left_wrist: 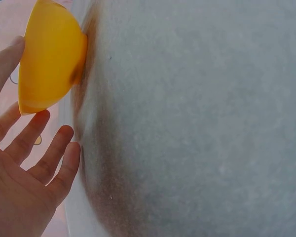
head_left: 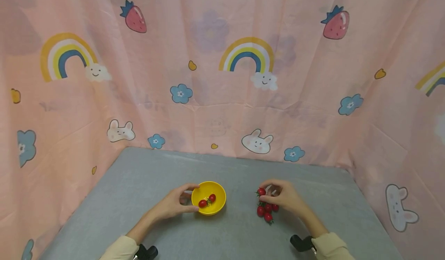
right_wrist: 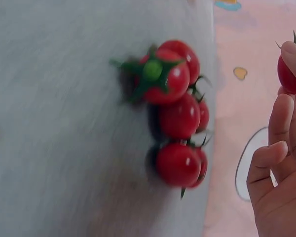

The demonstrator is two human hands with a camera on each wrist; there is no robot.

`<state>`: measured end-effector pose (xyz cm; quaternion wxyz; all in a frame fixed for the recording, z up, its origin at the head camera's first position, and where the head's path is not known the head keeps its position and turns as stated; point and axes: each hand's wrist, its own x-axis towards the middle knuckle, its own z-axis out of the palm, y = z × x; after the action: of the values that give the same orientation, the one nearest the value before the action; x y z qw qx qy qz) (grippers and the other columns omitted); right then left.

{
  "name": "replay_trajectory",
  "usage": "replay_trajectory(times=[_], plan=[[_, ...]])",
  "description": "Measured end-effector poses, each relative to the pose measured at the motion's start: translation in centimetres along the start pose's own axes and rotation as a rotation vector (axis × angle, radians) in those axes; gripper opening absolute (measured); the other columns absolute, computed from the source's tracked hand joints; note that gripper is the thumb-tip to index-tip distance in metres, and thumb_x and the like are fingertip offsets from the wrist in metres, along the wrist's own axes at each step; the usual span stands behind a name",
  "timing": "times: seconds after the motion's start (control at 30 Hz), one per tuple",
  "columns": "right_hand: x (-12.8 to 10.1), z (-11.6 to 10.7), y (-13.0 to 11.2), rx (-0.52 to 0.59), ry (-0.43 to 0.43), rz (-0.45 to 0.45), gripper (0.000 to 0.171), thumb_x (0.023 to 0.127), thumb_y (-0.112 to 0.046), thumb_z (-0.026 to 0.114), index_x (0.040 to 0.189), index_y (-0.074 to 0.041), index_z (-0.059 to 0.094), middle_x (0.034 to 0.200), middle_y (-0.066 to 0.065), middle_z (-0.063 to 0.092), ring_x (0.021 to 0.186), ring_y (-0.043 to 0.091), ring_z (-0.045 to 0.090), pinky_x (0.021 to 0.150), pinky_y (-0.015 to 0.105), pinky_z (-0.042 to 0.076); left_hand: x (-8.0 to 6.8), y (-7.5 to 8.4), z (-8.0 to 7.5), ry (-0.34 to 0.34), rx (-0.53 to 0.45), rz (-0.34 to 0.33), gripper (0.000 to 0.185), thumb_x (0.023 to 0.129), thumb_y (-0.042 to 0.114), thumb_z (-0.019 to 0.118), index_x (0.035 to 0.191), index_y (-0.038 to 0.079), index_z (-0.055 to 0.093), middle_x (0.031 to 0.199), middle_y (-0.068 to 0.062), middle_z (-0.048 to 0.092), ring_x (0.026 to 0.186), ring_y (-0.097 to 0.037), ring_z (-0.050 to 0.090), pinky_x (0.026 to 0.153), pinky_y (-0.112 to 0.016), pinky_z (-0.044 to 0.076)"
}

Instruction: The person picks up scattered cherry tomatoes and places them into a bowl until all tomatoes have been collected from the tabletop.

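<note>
My left hand (head_left: 170,204) holds a small yellow bowl (head_left: 217,208) by its left side, thumb on the near rim and a finger on the far rim. In the left wrist view the other fingers spread beside the bowl (left_wrist: 52,59). Two red cherry tomatoes (head_left: 212,197) with green stems lie inside it. To the right, my right hand (head_left: 287,197) pinches one cherry tomato (head_left: 261,191) between thumb and fingers. In the right wrist view that tomato (right_wrist: 288,76) is above the table, beside a cluster of several cherry tomatoes (right_wrist: 179,116). The hand partly hides this cluster in the head view.
A grey cloth-like surface covers the table (head_left: 240,237). Behind and at both sides hangs a pink curtain (head_left: 215,117) printed with rainbows, rabbits and flowers. Dark wrist mounts (head_left: 301,243) sit below both hands.
</note>
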<state>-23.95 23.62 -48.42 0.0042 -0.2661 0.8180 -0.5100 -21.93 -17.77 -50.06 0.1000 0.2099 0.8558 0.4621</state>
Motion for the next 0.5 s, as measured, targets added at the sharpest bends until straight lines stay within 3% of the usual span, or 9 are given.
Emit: replay_trajectory(times=[0.3,0.5], plan=[[2.1,1.9,-0.5,-0.009,-0.033,-0.056,0.028,0.085,-0.014,0.085,0.11,-0.006,0.073,0.1,0.003,0.069,0.078,0.022,0.063,0.066,0.029,0.054,0.0,-0.1,0.0,-0.001,0.006,0.006,0.065,0.088,0.027,0.083,0.144,0.011,0.053,0.141,-0.011,0.055,0.116,-0.031,0.061,0.095,-0.045,0.053],[3.3,3.1,-1.2,0.002,-0.046,-0.059,0.028,0.086,-0.012,0.084,0.111,-0.006,0.073,0.101,0.001,0.07,0.079,0.024,0.062,0.068,0.029,0.054,0.1,-0.1,0.0,-0.002,0.002,0.005,0.065,0.088,0.026,0.083,0.144,0.011,0.053,0.141,-0.011,0.055,0.116,-0.031,0.061,0.095,-0.045,0.053]])
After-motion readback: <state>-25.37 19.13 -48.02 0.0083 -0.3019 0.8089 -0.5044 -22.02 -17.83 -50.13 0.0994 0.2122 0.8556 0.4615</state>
